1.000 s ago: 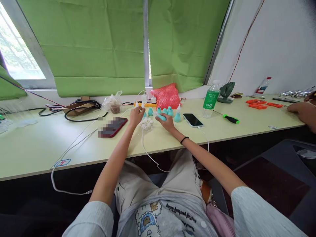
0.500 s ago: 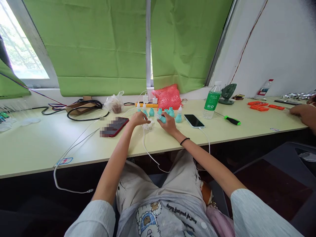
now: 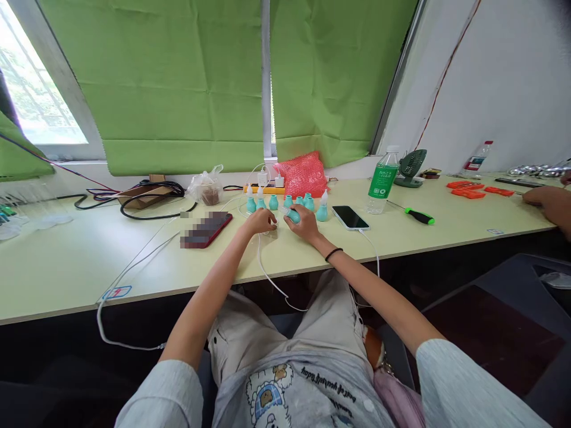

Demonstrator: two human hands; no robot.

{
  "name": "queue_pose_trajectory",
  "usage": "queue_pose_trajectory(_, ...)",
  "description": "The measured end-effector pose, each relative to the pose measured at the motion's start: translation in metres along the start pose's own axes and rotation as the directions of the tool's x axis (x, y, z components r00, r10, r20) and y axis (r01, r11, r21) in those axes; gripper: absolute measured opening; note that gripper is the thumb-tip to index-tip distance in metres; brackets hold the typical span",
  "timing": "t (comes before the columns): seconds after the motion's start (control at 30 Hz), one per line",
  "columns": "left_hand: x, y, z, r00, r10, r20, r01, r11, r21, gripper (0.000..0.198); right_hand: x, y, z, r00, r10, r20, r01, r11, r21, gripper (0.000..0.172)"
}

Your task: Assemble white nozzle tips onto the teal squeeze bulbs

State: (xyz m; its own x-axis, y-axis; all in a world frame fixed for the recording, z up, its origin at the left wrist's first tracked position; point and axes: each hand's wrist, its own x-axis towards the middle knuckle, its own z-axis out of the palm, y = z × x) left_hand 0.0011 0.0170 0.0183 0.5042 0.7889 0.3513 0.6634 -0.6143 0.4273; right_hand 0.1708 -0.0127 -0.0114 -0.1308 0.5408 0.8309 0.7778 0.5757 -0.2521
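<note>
My right hand (image 3: 307, 223) is closed around a teal squeeze bulb (image 3: 293, 216), which lies tilted with a pale, clear tip pointing left. My left hand (image 3: 260, 222) is just to its left, low over the table, its fingers curled in over small clear plastic pieces (image 3: 267, 235). Whatever those fingers pinch is too small to make out. Behind both hands stand several more teal bulbs (image 3: 273, 203). Some carry white pointed nozzles, like the nozzled bulb (image 3: 322, 212) on the right; others have open necks.
A red-edged phone (image 3: 209, 229) lies left, a charging phone (image 3: 351, 218) right. Beyond are a water bottle (image 3: 382, 181), a screwdriver (image 3: 419, 216) and a small fan (image 3: 411, 169). A white cable (image 3: 263, 264) hangs over the table edge. Another person's hand (image 3: 542, 196) rests far right.
My left hand has shifted slightly right and down, and its fingers have curled in over the clear pieces. My right hand keeps the teal squeeze bulb almost still.
</note>
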Motion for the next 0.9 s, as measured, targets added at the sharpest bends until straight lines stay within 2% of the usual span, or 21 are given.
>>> queue_pose_trajectory(0.17,0.004,0.003,-0.002,0.991,-0.076,-0.115,0.054,0.981,-0.185,0.033,-0.001,0.0,0.0,1.0,0.01,0.026,-0.01,1.0,-0.002,0.023)
queue_pose_trajectory(0.27,0.009,0.003,-0.008,0.964,-0.168,-0.204,0.091,0.936,-0.339,0.025,-0.001,0.0,0.0,0.999,0.009,0.053,-0.009,1.0,0.0,0.022)
queue_pose_trajectory(0.33,0.01,0.004,-0.01,0.95,-0.224,-0.216,0.104,0.882,-0.46,0.021,-0.001,-0.001,0.001,0.998,0.01,0.067,-0.01,1.0,-0.001,0.022)
queue_pose_trajectory(0.5,0.008,0.005,-0.014,0.958,-0.261,-0.115,0.099,0.682,-0.725,0.028,-0.001,0.0,0.002,0.997,0.033,0.067,-0.032,0.999,-0.015,0.024)
queue_pose_trajectory(0.63,0.004,0.004,-0.016,0.969,-0.245,-0.028,0.112,0.538,-0.835,0.027,-0.001,0.001,0.002,0.997,0.032,0.071,-0.031,0.999,-0.011,0.027)
queue_pose_trajectory(0.77,0.002,0.003,-0.017,0.971,-0.236,0.036,0.144,0.459,-0.877,0.025,-0.001,0.001,0.002,0.997,0.025,0.077,-0.025,1.0,-0.002,0.028)
queue_pose_trajectory(0.9,0.002,0.003,-0.017,0.97,-0.233,0.067,0.164,0.427,-0.889,0.022,-0.002,0.001,0.002,0.996,0.027,0.083,-0.028,1.0,0.008,0.029)
